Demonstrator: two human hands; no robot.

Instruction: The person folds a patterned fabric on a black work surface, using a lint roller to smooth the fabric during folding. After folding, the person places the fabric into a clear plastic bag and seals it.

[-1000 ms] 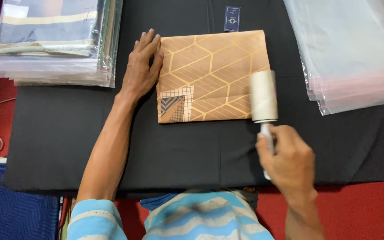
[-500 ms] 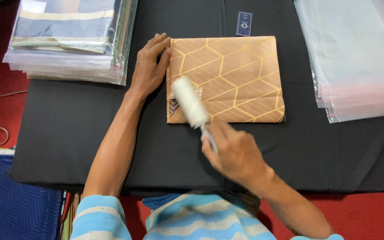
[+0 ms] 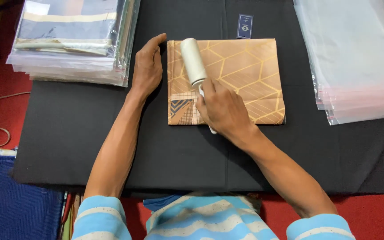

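A folded tan cloth (image 3: 245,75) with a gold hexagon pattern lies on the black table cover (image 3: 76,133). My right hand (image 3: 221,109) grips the handle of a white lint roller (image 3: 193,61), whose roll rests on the cloth's upper left part. My left hand (image 3: 147,66) lies flat, fingers together, against the cloth's left edge, holding nothing.
A stack of bagged folded cloths (image 3: 72,40) sits at the far left. A pile of clear plastic bags (image 3: 356,58) lies at the right. A small dark blue tag (image 3: 245,26) rests beyond the cloth. Blue fabric (image 3: 10,195) lies on the red floor at the lower left.
My right hand carried the lint roller from beside the cloth's right edge leftward across the cloth, then up toward its top left corner. My left hand stayed put.
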